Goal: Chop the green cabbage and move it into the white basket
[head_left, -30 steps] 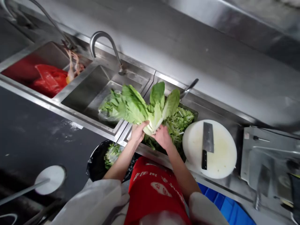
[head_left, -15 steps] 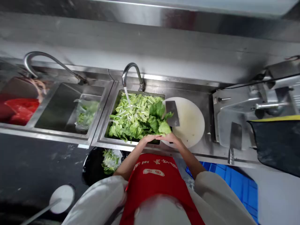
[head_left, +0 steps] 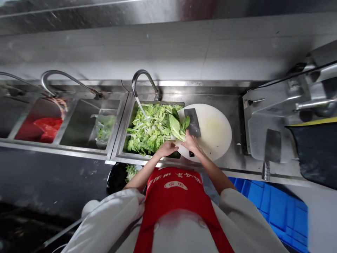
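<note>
Chopped leafy greens (head_left: pixel 147 130) fill the sink, and water runs onto them from a curved faucet (head_left: pixel 143 75). My right hand (head_left: pixel 190 142) is closed on a bunch of whole leaves (head_left: pixel 176 125) at the sink's right edge. Just left of it, my left hand (head_left: pixel 167 149) is over the sink's front edge, fingers apart, with nothing in it. A round white cutting board (head_left: pixel 216 131) lies to the right, partly over the sink. On the board rests a cleaver (head_left: pixel 193 121), its black handle partly hidden by my right hand.
A second sink (head_left: pixel 76 123) at left holds a bag of greens (head_left: pixel 104 128); beyond it lies a red bag (head_left: pixel 50 126). Another cleaver (head_left: pixel 273 146) lies at right. Below the counter are a black bin (head_left: pixel 116 177) and a blue crate (head_left: pixel 273 207).
My hands have moved apart. The leaf bunch is now in my right hand, gathered and tilted, while my left hand has come off it. The view has shifted slightly.
</note>
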`<state>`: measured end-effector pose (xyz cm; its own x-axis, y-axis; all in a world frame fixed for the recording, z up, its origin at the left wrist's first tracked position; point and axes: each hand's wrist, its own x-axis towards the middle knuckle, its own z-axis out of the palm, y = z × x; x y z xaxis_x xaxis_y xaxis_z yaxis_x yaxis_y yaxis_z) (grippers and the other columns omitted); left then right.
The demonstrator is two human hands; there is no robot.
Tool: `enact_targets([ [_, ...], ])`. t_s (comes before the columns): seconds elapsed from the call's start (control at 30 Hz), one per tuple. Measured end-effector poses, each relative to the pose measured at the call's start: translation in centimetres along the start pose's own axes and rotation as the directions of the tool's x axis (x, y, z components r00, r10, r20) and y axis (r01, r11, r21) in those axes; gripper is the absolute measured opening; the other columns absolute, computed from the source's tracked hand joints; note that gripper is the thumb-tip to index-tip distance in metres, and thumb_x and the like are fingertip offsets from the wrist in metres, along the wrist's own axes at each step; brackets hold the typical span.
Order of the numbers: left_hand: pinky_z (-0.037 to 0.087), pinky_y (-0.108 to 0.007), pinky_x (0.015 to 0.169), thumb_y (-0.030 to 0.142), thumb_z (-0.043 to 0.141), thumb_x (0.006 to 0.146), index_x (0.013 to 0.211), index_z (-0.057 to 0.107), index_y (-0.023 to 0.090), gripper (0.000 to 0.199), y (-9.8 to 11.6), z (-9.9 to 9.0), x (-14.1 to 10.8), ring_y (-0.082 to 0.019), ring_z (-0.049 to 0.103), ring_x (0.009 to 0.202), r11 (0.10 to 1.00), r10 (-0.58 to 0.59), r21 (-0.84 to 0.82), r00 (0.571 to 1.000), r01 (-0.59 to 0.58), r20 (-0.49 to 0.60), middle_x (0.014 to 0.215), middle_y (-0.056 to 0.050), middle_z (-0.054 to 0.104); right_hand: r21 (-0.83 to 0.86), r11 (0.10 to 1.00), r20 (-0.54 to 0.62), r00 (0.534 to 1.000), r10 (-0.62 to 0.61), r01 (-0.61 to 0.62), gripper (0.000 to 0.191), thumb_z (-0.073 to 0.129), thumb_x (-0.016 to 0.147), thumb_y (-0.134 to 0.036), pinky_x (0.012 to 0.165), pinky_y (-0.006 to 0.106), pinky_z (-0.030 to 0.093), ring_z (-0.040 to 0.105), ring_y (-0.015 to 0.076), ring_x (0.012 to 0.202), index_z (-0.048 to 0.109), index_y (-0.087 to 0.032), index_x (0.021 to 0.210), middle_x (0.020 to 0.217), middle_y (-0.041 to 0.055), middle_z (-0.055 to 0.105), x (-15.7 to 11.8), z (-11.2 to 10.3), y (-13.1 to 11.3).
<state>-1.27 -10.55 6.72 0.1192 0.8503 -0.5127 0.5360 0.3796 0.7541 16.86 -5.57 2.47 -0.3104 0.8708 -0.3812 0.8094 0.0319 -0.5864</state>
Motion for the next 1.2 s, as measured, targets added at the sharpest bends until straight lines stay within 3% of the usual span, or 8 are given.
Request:
enact_targets([
  [0.07,0.049,-0.043,0.11,0.036,0.066,0.092,0.135,0.07,0.015,0.048,0.8,-1.4,-0.8,-0.029,0.068,0.12,0.932,0.257,0.281,0.964,-0.228,-0.072,0.126,-0.015,0.074,-0.166,0.986,0.003,1.0,0.029,-0.028,0.07,0.069,0.091,-0.027,0.098,0.042,0.053,0.068,0.0322,0.112,0.038,-0.015,0.153,0.127,0.0192,0.068,0.2,0.4,-1.2],
  [0.13,0.033,-0.048,0.125,0.038,0.07,0.091,0.154,0.054,0.018,0.068,1.5,-2.3,0.1,-0.032,0.047,0.147,0.751,0.464,0.515,0.885,-0.413,0.033,0.154,-0.016,0.055,-0.278,0.961,0.004,1.0,0.004,-0.003,0.066,0.066,0.093,-0.026,0.1,0.044,0.051,0.06,0.0354,0.124,0.041,-0.015,0.153,0.142,0.0239,0.058,0.1,1.1,-2.3],
  [0.23,0.011,-0.061,0.129,0.036,0.085,0.077,0.168,0.028,0.02,0.108,1.1,-2.8,3.9,-0.037,0.019,0.161,0.485,0.394,0.708,0.851,-0.514,0.348,0.17,-0.016,0.031,-0.355,0.934,-0.015,0.998,-0.056,0.047,0.068,0.068,0.092,-0.022,0.108,0.046,0.046,0.046,0.0369,0.137,0.043,-0.017,0.155,0.158,0.0225,0.041,-1.3,2.1,-2.5],
  [0.37,0.012,-0.06,0.129,0.04,0.084,0.078,0.171,0.014,0.025,0.117,-1.4,-2.8,7.7,-0.034,0.023,0.158,0.354,0.302,0.787,0.859,-0.505,0.414,0.169,-0.016,0.033,-0.316,0.945,-0.156,0.987,0.036,-0.084,0.085,0.065,0.091,-0.017,0.115,0.049,0.039,0.04,0.037,0.141,0.026,-0.026,0.166,0.166,0.0202,0.028,-5.0,3.3,-0.4],
  [0.53,0.021,-0.056,0.126,0.046,0.074,0.087,0.17,0.018,0.019,0.105,-2.7,-2.8,7.8,-0.037,0.035,0.149,0.33,0.328,0.833,0.881,-0.444,0.34,0.161,-0.019,0.043,-0.153,0.941,-0.139,0.95,0.281,-0.301,0.086,0.058,0.088,-0.012,0.101,0.04,0.048,0.061,0.031,0.117,0.023,-0.02,0.166,0.138,0.022,0.056,-5.7,2.9,1.8],
  [0.7,0.028,-0.056,0.12,0.041,0.076,0.086,0.162,0.039,0.017,0.088,-1.0,-1.4,8.2,-0.038,0.044,0.138,0.297,0.328,0.882,0.907,-0.366,0.266,0.153,-0.019,0.052,0.08,0.948,-0.239,0.918,0.318,-0.308,0.076,0.058,0.083,-0.014,0.097,0.043,0.052,0.067,0.0306,0.105,0.039,-0.019,0.156,0.121,0.0159,0.069,-5.3,-0.7,5.5],
  [1.0,0.034,-0.062,0.114,0.063,0.063,0.092,0.161,0.039,0.021,0.084,6.3,7.5,10.1,-0.044,0.041,0.141,0.523,0.289,0.845,0.956,-0.112,-0.052,0.156,-0.023,0.045,0.415,0.876,-0.303,0.871,0.387,-0.245,0.055,0.054,0.088,-0.04,0.092,0.041,0.055,0.069,0.0277,0.097,0.054,-0.016,0.138,0.109,0.0124,0.073,-12.9,0.0,10.0],
  [1.2,0.021,-0.078,0.115,0.049,0.041,0.105,0.142,0.063,0.023,0.051,6.9,5.1,9.4,-0.048,0.014,0.156,0.583,0.376,0.793,0.924,-0.18,-0.067,0.164,-0.016,0.039,0.418,0.885,-0.221,0.923,0.316,-0.203,0.05,0.048,0.093,-0.038,0.085,0.033,0.055,0.069,0.0215,0.088,0.052,-0.016,0.137,0.106,0.009,0.073,-13.6,0.3,9.9],
])
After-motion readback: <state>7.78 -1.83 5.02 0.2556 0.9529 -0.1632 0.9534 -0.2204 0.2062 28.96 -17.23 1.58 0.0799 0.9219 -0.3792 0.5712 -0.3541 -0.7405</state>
